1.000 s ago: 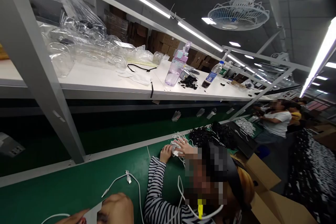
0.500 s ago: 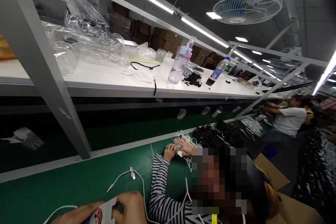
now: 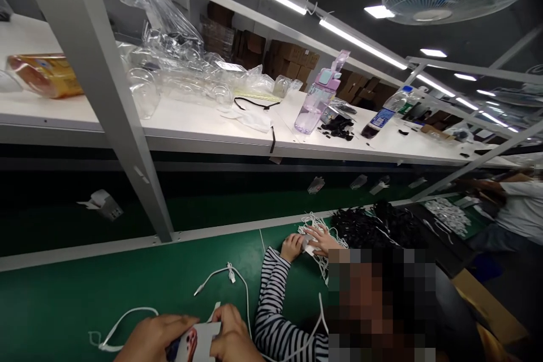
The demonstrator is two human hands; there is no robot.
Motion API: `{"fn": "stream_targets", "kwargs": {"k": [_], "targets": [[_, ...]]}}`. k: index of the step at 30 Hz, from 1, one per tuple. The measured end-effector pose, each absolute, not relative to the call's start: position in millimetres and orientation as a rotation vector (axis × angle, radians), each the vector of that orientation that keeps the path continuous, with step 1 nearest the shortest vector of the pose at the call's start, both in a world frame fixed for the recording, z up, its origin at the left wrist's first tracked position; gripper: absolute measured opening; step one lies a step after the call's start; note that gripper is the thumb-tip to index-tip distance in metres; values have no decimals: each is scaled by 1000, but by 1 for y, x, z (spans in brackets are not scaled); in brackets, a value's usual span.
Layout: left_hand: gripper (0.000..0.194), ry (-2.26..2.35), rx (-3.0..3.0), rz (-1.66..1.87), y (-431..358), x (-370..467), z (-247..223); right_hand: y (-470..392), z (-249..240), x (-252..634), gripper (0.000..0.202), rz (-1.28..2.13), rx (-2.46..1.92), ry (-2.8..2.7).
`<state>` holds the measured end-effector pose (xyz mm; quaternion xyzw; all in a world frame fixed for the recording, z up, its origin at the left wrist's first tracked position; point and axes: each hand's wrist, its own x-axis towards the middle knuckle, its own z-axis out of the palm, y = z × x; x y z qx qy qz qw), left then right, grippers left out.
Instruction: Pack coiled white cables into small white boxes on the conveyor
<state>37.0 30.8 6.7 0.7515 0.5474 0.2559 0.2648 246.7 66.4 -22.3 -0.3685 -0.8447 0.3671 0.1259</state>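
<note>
At the bottom edge, my left hand (image 3: 159, 336) is closed around one side of a small printed cardboard box (image 3: 193, 344). On the box's other side my right hand (image 3: 235, 332) grips it, with a pale flap standing up between the two hands. Part of the box lies below the picture. Beyond my hands a thin white USB cable (image 3: 247, 293), its plug end tied with a small wrap, rests on the green tabletop (image 3: 139, 277). To the left of my left hand curves another white cable (image 3: 111, 335).
A co-worker in a striped sleeve (image 3: 274, 288) sits close on my right, hands on a small grey-white item by a heap of white cables (image 3: 328, 226). Black cables (image 3: 360, 226) are piled beyond. Overhead, a white shelf (image 3: 190, 124) carries bottles and clear plastic packaging; a metal post (image 3: 106, 85) stands left.
My view has turned to the left, so the scene sits further right. Both hands and the box show more fully, and a flap has come up on the box.
</note>
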Motion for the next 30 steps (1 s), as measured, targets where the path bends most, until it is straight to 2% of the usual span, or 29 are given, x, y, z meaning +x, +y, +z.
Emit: {"fn": "stream_targets", "kwargs": {"k": [6,10,13,16,18,22,26,30], "targets": [[49,1500,2205,660,38,47,13,72,3,241,19,1226,-1277,-1867],[54,1380,2334,762,41,54,3,81,10,234,47,1046,-1481,-1805],[55,1268,2356,791,51,54,-6,83,5,236,52,1082,-1467,-1871],[59,1257,2239,786,80,46,-19,92,1,259,66,1112,-1502,-1686],[59,1394,2034,821,118,41,-30,118,6,291,68,976,-1555,-1534],[58,1636,1481,1083,240,50,-56,232,21,372,21,691,-1492,-1505],[49,1645,1367,1208,385,88,-82,346,-2,416,61,615,-1418,-1553],[40,1578,1339,1233,489,129,-101,396,-53,423,71,651,-1393,-1735]]}}
